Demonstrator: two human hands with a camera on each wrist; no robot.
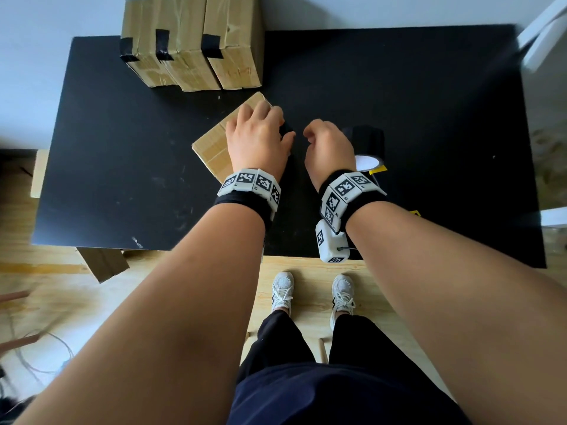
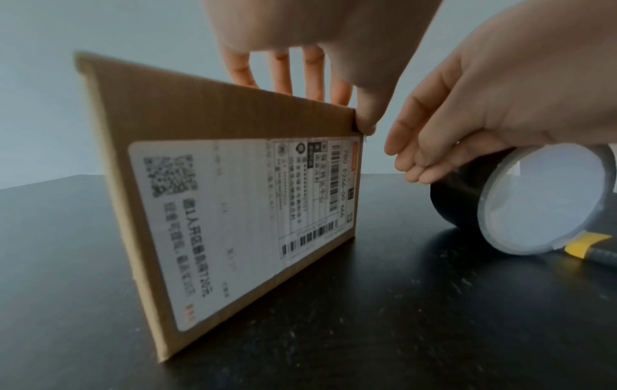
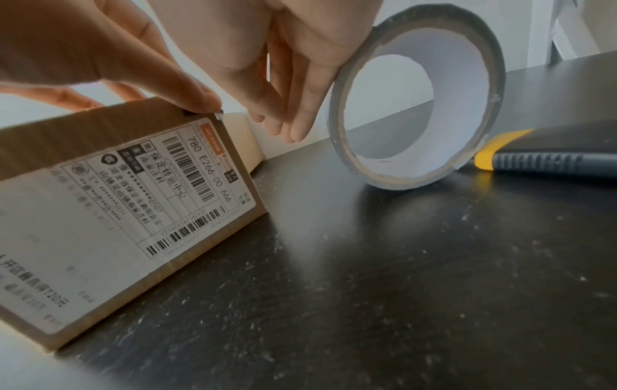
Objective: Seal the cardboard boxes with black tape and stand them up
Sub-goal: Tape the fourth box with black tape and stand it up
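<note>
A flat cardboard box stands on its long edge in the middle of the black table, its white shipping label facing me. My left hand rests on its top with fingers laid straight across. The thumb presses the near right corner, where a dark bit of tape shows. My right hand hovers just right of that corner, fingers relaxed and holding nothing. The black tape roll stands on its rim beside that hand.
Three boxes sealed with black tape stand side by side at the table's far left. A yellow and grey utility knife lies against the roll. A white chair is at the far right. Cardboard sticks out below the table's front left.
</note>
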